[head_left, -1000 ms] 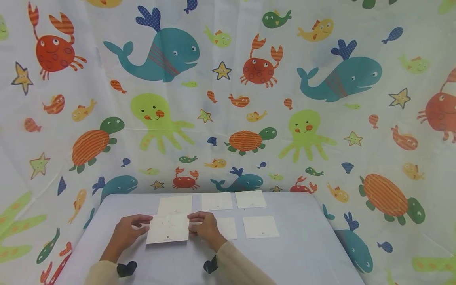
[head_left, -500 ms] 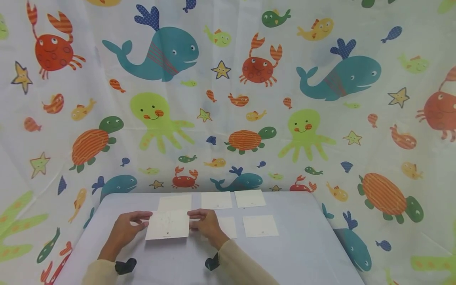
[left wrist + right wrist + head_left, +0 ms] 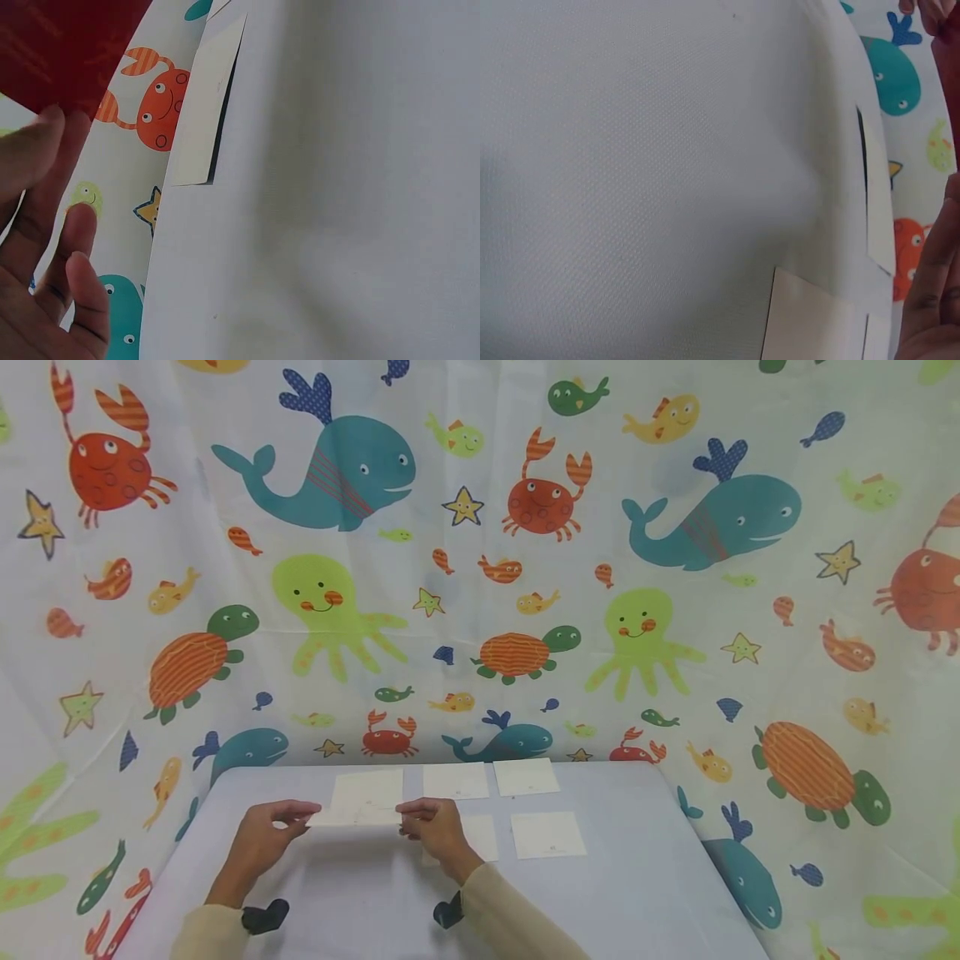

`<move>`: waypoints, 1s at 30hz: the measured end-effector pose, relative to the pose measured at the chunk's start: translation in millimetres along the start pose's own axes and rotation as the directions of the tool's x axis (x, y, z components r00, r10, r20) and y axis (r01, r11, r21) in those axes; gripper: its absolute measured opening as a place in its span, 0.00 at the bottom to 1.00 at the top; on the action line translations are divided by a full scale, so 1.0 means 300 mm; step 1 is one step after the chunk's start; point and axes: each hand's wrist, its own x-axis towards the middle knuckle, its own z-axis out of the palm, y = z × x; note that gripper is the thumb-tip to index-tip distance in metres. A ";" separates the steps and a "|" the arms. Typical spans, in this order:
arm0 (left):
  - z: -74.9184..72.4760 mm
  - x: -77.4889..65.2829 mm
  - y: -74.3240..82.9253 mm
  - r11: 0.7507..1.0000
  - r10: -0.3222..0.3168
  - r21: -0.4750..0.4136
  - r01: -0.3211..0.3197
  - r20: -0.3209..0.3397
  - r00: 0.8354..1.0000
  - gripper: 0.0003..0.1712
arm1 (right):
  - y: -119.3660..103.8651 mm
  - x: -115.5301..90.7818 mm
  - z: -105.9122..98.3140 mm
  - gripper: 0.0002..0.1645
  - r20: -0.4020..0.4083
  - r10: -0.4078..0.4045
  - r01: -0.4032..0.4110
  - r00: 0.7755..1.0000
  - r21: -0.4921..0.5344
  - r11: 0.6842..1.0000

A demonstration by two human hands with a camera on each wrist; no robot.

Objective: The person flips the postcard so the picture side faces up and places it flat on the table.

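A card (image 3: 356, 817) is held level above the table between my two hands, seen almost edge-on in the head view. My left hand (image 3: 262, 839) pinches its left edge with thumb and fingertips. On the opposite edge, my right hand (image 3: 438, 837) has a similar pinch. The face turned up is cream-white; the left wrist view shows a glossy red underside (image 3: 64, 52) with faint markings. In the right wrist view, only part of the right hand (image 3: 934, 285) shows at the edge. Just behind the held card lies a white card (image 3: 367, 785), partly hidden by it.
Two more white cards, a middle one (image 3: 455, 781) and a right one (image 3: 527, 777), lie along the back of the white table (image 3: 637, 893). Nearer are a card (image 3: 482, 837) partly covered by the right hand and another (image 3: 549, 836). A sea-animal curtain (image 3: 480, 568) hangs behind.
The held card has tilted from showing its white face to nearly edge-on, its near edge rising. Both hands keep their hold and have risen slightly. The cards on the table stay put.
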 end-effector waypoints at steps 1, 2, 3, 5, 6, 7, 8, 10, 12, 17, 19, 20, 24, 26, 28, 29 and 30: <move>-0.001 -0.001 0.000 1.000 0.002 -0.002 -0.002 -0.004 1.000 0.14 | -0.001 0.000 0.000 0.05 0.000 -0.001 0.001 1.000 0.004 1.000; -0.001 -0.001 0.000 1.000 0.003 0.000 -0.003 -0.009 1.000 0.15 | -0.001 -0.001 0.001 0.05 -0.001 -0.005 0.005 1.000 0.001 1.000; -0.001 -0.001 -0.001 1.000 0.005 -0.001 -0.005 -0.011 1.000 0.16 | -0.002 -0.001 0.001 0.04 -0.003 -0.011 0.011 1.000 -0.004 1.000; -0.001 -0.001 -0.002 1.000 0.008 -0.001 -0.008 -0.015 1.000 0.19 | -0.003 -0.004 0.004 0.03 -0.014 -0.013 0.013 1.000 -0.016 1.000; 0.000 0.000 -0.004 1.000 0.009 -0.004 -0.009 -0.017 1.000 0.21 | -0.004 -0.005 0.005 0.03 -0.023 -0.015 0.014 1.000 -0.025 1.000; 0.001 0.000 -0.004 1.000 0.009 -0.008 -0.009 -0.016 1.000 0.24 | -0.004 -0.007 0.007 0.03 -0.032 -0.017 0.016 0.999 -0.034 0.999; 0.003 0.000 -0.005 1.000 0.004 -0.011 -0.004 -0.014 1.000 0.26 | -0.005 -0.009 0.008 0.03 -0.042 -0.018 0.016 0.999 -0.045 0.999; 0.005 0.001 -0.006 1.000 -0.008 -0.020 0.008 -0.010 1.000 0.29 | -0.008 -0.013 0.011 0.03 -0.058 -0.012 0.009 0.998 -0.045 0.999; 0.008 0.000 -0.007 1.000 -0.016 -0.024 0.015 -0.013 1.000 0.31 | -0.009 -0.015 0.016 0.04 -0.069 -0.010 0.008 0.998 -0.033 0.999; 0.016 -0.007 -0.001 0.999 -0.016 -0.042 0.014 -0.044 0.999 0.29 | -0.011 -0.014 0.030 0.06 -0.079 -0.012 0.013 0.997 0.014 1.000; 0.020 -0.011 0.002 0.998 -0.015 -0.058 0.012 -0.060 0.998 0.29 | -0.012 -0.015 0.034 0.06 -0.086 -0.009 0.011 0.996 0.028 1.000; 0.022 -0.013 0.003 0.998 -0.017 -0.068 0.012 -0.068 0.998 0.29 | -0.012 -0.015 0.037 0.07 -0.090 -0.011 0.014 0.996 0.029 0.999; 0.028 -0.020 0.005 0.996 -0.017 -0.091 0.009 -0.090 0.996 0.30 | -0.012 -0.016 0.044 0.10 -0.116 -0.013 0.018 0.993 0.041 0.999; 0.032 -0.022 0.003 0.996 -0.013 -0.092 0.005 -0.095 0.995 0.31 | -0.012 -0.015 0.046 0.14 -0.130 -0.018 0.025 0.991 0.050 0.998; 0.037 -0.023 0.001 0.996 -0.009 -0.088 0.000 -0.099 0.995 0.31 | -0.011 -0.015 0.048 0.17 -0.143 -0.021 0.031 0.990 0.068 0.997; 0.040 -0.023 0.000 0.996 -0.008 -0.085 0.000 -0.100 0.995 0.31 | -0.011 -0.015 0.049 0.18 -0.148 -0.021 0.032 0.989 0.073 0.997; 0.041 -0.024 -0.001 0.997 -0.004 -0.081 -0.005 -0.101 0.995 0.31 | -0.010 -0.016 0.050 0.19 -0.153 -0.024 0.036 0.988 0.076 0.996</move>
